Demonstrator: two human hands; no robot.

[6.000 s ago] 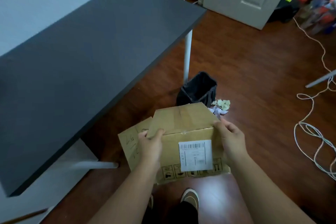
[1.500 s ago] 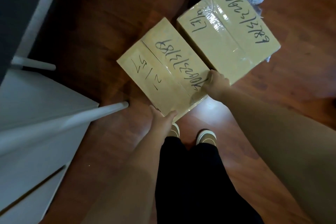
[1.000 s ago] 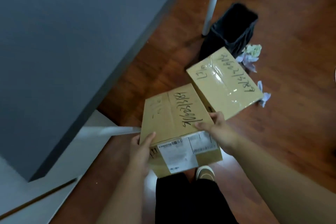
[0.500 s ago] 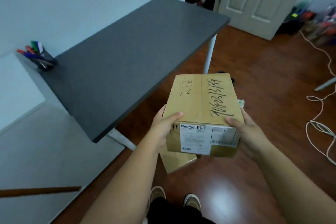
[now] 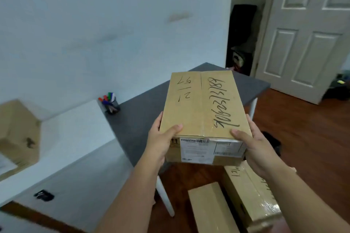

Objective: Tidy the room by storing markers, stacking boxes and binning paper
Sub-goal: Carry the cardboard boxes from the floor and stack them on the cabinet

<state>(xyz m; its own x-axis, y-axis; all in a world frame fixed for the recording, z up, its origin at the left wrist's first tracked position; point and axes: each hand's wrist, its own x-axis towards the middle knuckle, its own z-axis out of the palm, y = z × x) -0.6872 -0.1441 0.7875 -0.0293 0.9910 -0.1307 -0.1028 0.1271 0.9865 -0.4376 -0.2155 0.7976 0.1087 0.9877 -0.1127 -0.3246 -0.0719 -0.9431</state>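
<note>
I hold a cardboard box (image 5: 204, 104) with black handwriting on top and a white shipping label on its near face, raised above the near end of the dark grey table (image 5: 138, 119). My left hand (image 5: 161, 138) grips its left near corner and my right hand (image 5: 253, 143) grips its right near corner. Two more cardboard boxes lie on the floor below: a taped one (image 5: 250, 195) at the right and a plain one (image 5: 210, 208) beside it. A dark cup of coloured markers (image 5: 110, 102) stands at the table's far left corner.
A white ledge (image 5: 75, 128) runs along the wall at left, with another cardboard box (image 5: 17, 132) on it at the far left. A white panelled door (image 5: 306, 30) is at the back right. The bin's dark rim (image 5: 270, 138) shows by my right hand on the wooden floor.
I lifted the handwritten box off the floor from beside the taped box and raised it higher over the table end. My view has tilted up toward the wall.
</note>
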